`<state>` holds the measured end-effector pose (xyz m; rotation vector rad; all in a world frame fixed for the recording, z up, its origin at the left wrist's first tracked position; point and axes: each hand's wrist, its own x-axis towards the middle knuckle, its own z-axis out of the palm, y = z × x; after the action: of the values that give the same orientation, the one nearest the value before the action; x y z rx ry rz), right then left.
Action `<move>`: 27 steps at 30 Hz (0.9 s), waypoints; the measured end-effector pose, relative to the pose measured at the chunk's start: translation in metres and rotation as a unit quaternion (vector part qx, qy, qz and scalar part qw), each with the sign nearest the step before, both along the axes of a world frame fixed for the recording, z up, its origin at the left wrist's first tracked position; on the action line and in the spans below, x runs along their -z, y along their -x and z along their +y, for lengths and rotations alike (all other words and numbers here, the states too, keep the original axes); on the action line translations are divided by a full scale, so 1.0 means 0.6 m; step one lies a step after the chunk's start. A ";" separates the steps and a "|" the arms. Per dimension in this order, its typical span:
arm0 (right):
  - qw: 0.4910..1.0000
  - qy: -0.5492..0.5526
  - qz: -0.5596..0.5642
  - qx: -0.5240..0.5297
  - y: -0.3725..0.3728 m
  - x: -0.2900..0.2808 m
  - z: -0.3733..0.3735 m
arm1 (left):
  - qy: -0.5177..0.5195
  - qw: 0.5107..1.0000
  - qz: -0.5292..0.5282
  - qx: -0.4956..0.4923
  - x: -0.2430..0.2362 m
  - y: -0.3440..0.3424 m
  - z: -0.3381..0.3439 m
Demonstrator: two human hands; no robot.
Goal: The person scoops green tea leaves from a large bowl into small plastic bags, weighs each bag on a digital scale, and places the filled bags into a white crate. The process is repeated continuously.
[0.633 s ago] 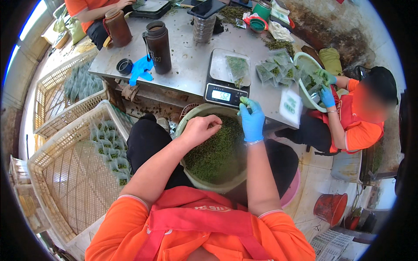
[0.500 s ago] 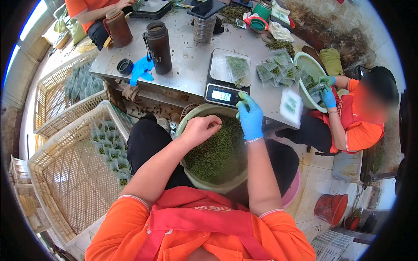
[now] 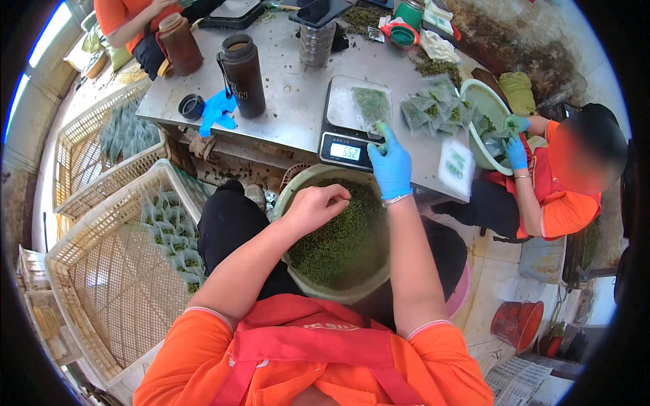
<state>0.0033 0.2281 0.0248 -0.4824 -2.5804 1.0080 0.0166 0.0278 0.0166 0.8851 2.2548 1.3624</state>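
My left hand (image 3: 317, 208), bare, hovers above a pale green basin (image 3: 364, 287) with its thumb and fingertips pinched together. Whatever is between those fingertips is too small to make out. Loose green buds or small grains (image 3: 328, 247) fill much of the basin, which sits between my legs. My right hand (image 3: 391, 166) wears a blue glove with greenish fingertips. Its index finger stretches to the near end of a clear bag of green buds (image 3: 371, 105), and the thumb stands apart. That bag lies on the plate of a digital scale (image 3: 343, 152) with a lit display.
Several filled bags (image 3: 433, 108) lie right of the scale, near a white tray (image 3: 456, 169). A dark bottle (image 3: 244, 78) and blue glove (image 3: 218, 111) are on the metal table's left. Crates (image 3: 101, 291) stand at left. A co-worker (image 3: 542, 169) handles a bag over another basin.
My right hand has moved slightly forward, bringing its fingertips to the bag's near end. The scale's reading has changed. My left hand stays pinched over the basin.
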 end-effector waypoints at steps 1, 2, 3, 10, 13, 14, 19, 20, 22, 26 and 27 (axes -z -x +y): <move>0.999 -0.015 0.035 0.003 -0.002 0.004 -0.005 | -0.001 1.000 0.003 0.002 0.001 0.000 0.001; 0.999 -0.030 0.029 0.003 0.000 0.005 -0.010 | -0.003 1.000 0.007 0.005 0.001 -0.001 0.001; 0.999 -0.045 0.024 0.003 0.006 0.004 -0.014 | -0.006 1.000 0.004 0.004 0.004 -0.001 0.001; 0.982 0.112 -0.145 -0.045 -0.043 0.009 -0.004 | -0.013 0.999 0.010 -0.033 0.006 0.011 -0.005; 0.993 0.112 0.036 -0.010 -0.072 -0.004 -0.026 | -0.023 0.993 0.065 -0.100 -0.004 0.042 -0.017; 0.991 0.106 0.080 -0.020 -0.066 -0.002 -0.027 | -0.049 0.988 0.061 -0.136 -0.002 0.059 -0.023; 0.991 -0.051 0.120 -0.031 -0.033 -0.008 -0.032 | -0.280 0.922 -0.115 -0.240 -0.016 0.135 -0.058; 0.990 -0.101 0.098 -0.025 -0.022 -0.006 -0.029 | -0.291 0.915 -0.127 -0.249 -0.014 0.139 -0.059; 0.986 -0.168 0.021 -0.014 -0.001 -0.018 -0.031 | -0.290 0.914 -0.141 -0.245 -0.003 0.137 -0.059; 0.966 -0.256 -0.042 -0.014 0.054 -0.034 -0.017 | -0.155 0.959 -0.071 -0.226 0.008 0.114 -0.042; 0.961 -0.274 -0.004 -0.034 0.059 -0.039 -0.016 | -0.090 0.969 -0.013 -0.231 0.005 0.110 -0.041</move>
<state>-0.0323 0.2184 0.0483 -0.2484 -2.7385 0.2716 -0.0494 0.0034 0.0134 0.3945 2.4416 1.7838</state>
